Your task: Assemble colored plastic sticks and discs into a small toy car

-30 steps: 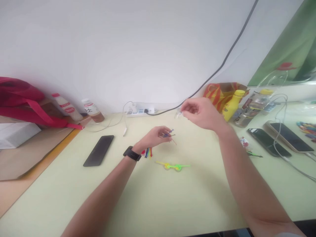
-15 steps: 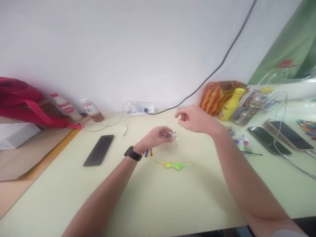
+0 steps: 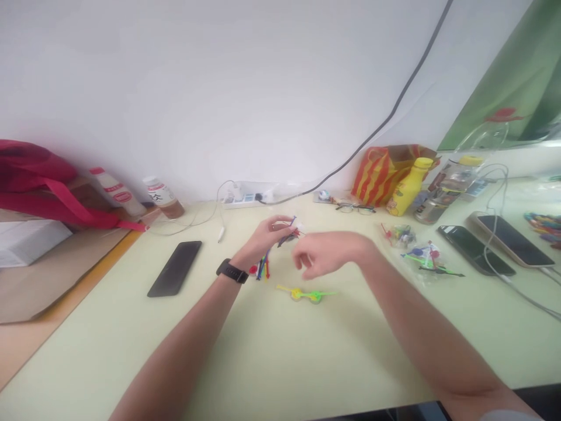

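My left hand (image 3: 266, 235), with a black watch on its wrist, is closed round several thin plastic sticks (image 3: 293, 221) in blue, red and other dark colours. Close to its right side hangs my right hand (image 3: 322, 252), bent down at the wrist with its fingers curled; anything in them is hidden. Under the left hand lie more coloured sticks (image 3: 263, 268), blue, yellow and red. Nearer me on the table, a yellow piece (image 3: 297, 294) and a green piece (image 3: 315, 296), each round with a thin arm, lie side by side.
A black phone (image 3: 175, 269) lies at the left. Clear bags of plastic parts (image 3: 427, 257) and two phones (image 3: 475, 250) lie at the right. Along the wall stand a power strip (image 3: 243, 200), glasses (image 3: 355, 208), a striped bag (image 3: 377, 175) and bottles (image 3: 409, 187).
My right hand has come down and left, close to the left hand, uncovering the glasses and the bagged parts. My left hand has shifted slightly up and left, still holding the sticks.
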`<action>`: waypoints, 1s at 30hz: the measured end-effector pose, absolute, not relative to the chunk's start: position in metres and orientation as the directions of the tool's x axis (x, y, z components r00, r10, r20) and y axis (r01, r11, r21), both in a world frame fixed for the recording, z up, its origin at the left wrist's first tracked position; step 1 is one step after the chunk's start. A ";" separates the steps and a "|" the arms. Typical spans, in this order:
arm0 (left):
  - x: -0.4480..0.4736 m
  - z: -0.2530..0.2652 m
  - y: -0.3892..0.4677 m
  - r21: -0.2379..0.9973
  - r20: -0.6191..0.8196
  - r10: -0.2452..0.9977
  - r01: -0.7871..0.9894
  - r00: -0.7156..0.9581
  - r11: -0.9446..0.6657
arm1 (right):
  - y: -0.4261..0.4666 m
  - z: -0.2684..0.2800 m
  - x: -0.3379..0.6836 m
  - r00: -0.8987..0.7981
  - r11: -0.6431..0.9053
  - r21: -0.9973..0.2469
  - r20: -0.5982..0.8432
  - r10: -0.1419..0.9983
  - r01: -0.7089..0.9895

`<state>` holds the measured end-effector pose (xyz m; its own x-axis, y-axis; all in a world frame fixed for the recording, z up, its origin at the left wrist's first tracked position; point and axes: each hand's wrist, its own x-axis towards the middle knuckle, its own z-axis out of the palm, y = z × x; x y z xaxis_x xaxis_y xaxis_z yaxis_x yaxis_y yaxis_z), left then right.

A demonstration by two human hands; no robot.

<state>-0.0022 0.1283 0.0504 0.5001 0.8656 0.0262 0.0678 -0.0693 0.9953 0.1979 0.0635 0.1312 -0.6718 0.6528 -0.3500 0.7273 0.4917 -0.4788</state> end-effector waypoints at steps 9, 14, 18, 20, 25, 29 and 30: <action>-0.002 0.049 0.124 0.979 -0.005 0.799 0.167 0.601 -0.120 | 0.070 0.088 0.152 -0.692 0.544 -0.437 -0.544 0.474 0.717; -0.003 0.050 0.124 0.953 -0.002 0.755 0.230 0.656 -0.198 | 0.074 0.106 0.172 -0.742 0.390 -0.642 -0.478 0.470 0.660; -0.001 0.046 0.125 0.933 0.076 0.696 0.194 0.714 -0.302 | 0.072 0.134 0.198 -0.780 0.299 -0.854 -0.178 0.600 0.426; 0.000 0.043 0.125 0.933 0.080 0.713 0.200 0.696 -0.299 | 0.068 0.149 0.211 -0.672 0.336 -0.896 0.057 0.738 0.292; 0.002 0.040 0.123 0.945 -0.021 0.772 0.265 0.636 -0.193 | 0.060 0.169 0.228 -0.129 0.512 -0.841 0.496 0.858 0.175; 0.003 0.043 0.121 0.936 -0.044 0.780 0.299 0.624 -0.187 | 0.065 0.162 0.223 0.027 0.562 -0.798 0.580 0.814 0.216; 0.003 0.043 0.120 0.935 -0.045 0.783 0.301 0.621 -0.185 | 0.067 0.159 0.220 0.028 0.558 -0.799 0.578 0.816 0.226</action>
